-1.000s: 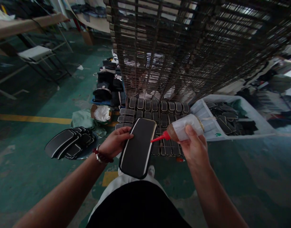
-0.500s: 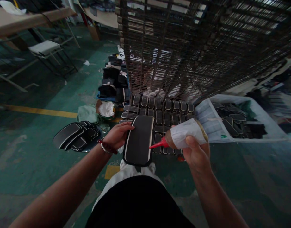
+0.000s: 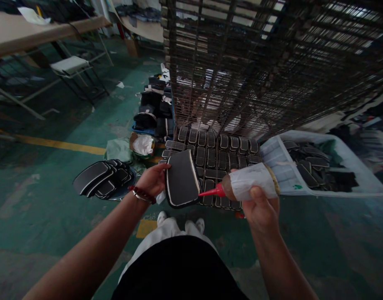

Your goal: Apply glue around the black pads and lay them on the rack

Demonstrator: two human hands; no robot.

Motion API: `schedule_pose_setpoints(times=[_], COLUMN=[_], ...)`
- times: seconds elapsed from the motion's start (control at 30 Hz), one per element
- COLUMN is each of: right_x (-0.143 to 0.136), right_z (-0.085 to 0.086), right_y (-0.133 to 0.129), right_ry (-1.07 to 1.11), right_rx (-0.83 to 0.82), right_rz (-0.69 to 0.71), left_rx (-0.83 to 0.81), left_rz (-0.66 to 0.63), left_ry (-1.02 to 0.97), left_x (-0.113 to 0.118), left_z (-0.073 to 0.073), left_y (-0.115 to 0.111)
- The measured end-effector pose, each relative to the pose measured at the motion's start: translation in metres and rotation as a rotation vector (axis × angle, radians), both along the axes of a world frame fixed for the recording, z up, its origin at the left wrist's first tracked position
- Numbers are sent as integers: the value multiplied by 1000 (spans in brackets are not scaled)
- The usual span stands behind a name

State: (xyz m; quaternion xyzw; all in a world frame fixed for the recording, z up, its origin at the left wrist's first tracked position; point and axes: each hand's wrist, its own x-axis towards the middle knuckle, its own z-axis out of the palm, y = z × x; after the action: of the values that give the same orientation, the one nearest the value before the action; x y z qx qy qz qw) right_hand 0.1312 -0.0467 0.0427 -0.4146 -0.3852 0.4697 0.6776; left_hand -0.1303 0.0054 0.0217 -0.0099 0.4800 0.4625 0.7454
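- Left arm (image 3: 94, 241) slants forward and inward.
- Left hand (image 3: 153, 181) pinches, thumb (image 3: 167, 166) uppermost.
- Right arm (image 3: 277, 254) slants forward, also inward.
- Right hand (image 3: 262, 211) grips, curled, thumb (image 3: 257, 193) uppermost.

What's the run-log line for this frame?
left hand: holds dark panel | right hand: grips bottle | red nozzle: tip at panel's lower right edge | nearby: white bin

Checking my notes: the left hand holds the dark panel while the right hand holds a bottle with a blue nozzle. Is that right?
Not quite: the nozzle is red, not blue, in the head view. The left hand holds the dark panel, the right hand the bottle.
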Motion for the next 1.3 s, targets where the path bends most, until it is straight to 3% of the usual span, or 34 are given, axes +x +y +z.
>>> schedule_pose_setpoints(times=[0.27,0.4,0.7,0.87,1.1,1.3], right_x=[-6,-11,-25,-38,-55,-73], right_z=[-7,-13,-31,-44,-51,-61], right_y=[11,13,6,-4,-11,-25], right_ry=[70,134,238,350,834,950], right_rx=[38,28,-63,-191,-590,-659], right_rz=[-191,-260,-258,-185,69,226], left_rx=[-80,-96,-114,-140,-120,-72], left_rz=[224,309,408,487,607,613], left_ry=[-147,-160,-186,-215,-201,-221], left_x=[3,10,15,12,-5,10], left_z=[-12,-11,-8,-8,-25,-37], left_y=[-4,-6,-8,-8,1,0])
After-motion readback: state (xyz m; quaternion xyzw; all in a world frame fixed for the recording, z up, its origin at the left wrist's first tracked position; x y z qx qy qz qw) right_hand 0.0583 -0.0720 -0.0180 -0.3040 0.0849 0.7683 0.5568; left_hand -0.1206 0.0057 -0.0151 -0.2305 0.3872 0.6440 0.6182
